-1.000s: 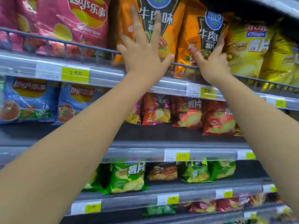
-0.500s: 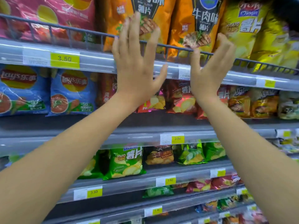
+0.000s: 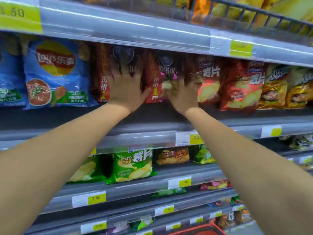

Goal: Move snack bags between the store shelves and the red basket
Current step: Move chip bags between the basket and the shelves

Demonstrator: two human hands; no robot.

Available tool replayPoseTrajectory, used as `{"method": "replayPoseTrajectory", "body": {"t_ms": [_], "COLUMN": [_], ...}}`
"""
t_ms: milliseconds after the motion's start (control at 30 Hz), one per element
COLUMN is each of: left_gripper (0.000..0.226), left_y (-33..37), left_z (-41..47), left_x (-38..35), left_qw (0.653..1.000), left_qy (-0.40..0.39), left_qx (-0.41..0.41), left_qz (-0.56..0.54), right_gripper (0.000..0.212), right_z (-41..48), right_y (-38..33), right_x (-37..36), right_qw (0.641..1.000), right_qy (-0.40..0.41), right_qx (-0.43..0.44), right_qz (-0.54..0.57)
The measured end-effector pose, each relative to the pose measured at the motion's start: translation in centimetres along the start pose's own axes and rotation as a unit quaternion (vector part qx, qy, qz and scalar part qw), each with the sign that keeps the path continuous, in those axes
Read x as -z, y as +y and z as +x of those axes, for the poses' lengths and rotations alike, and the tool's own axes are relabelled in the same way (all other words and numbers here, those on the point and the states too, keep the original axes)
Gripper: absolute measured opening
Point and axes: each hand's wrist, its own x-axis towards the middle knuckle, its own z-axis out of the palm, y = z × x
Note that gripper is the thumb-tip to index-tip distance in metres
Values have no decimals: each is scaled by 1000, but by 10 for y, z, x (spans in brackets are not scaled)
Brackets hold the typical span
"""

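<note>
Two bare forearms enter from the near left and near right corners, with no sleeves, watch, bracelet or gloves on them. The left hand [image 3: 126, 92] and the right hand [image 3: 183, 94] wear no rings that show. The fingers [image 3: 118, 68] are blurred and shadowed, so nails cannot be made out.

Yellow price tags [image 3: 196, 137] clipped along the shelf front edges; several read 3.50. Clear plastic rail strip [image 3: 118, 24] on top edge. Black wire guard [image 3: 254, 16] upper right.
</note>
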Motion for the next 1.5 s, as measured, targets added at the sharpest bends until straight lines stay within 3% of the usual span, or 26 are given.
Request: {"method": "replayPoseTrajectory", "body": {"t_ms": [233,467,533,700,933,1033,1167,1333,1400,1500], "left_gripper": [98,115,113,111,113,114,107,83,86,105], "left_y": [-13,-8,-7,4,5,2,-11,-6,-5,-8], "left_z": [19,25,23,17,25,25,28,33,32,32], "left_x": [-34,-40,-34,-29,-47,-43,-40,-34,-39,-49], "left_qw": [993,987,987,984,979,961,955,966,967,957], "left_qy": [2,-19,-16,-11,16,55,51,112,86,50], "left_qx": [96,125,132,143,162,211,235,184,200,237], "left_qz": [-68,-94,-94,-103,-120,-170,-175,-142,-136,-160], "right_gripper": [101,115,110,94,114,121,123,98,99,114], "right_z": [34,49,47,44,54,55,54,54,55,56], "right_y": [-15,-14,-15,-8,-14,-9,-9,-17,-21,-21], "right_x": [-29,-36,-36,-34,-54,-54,-58,-53,-54,-60], "right_qw": [988,987,990,993,986,982,974,974,985,994], "right_qy": [-46,-98,-80,71,-35,-48,-4,104,85,-11], "right_qx": [-55,-52,-48,-15,-78,-72,-47,12,1,-36], "right_qz": [138,114,104,93,143,170,223,201,153,107]}}
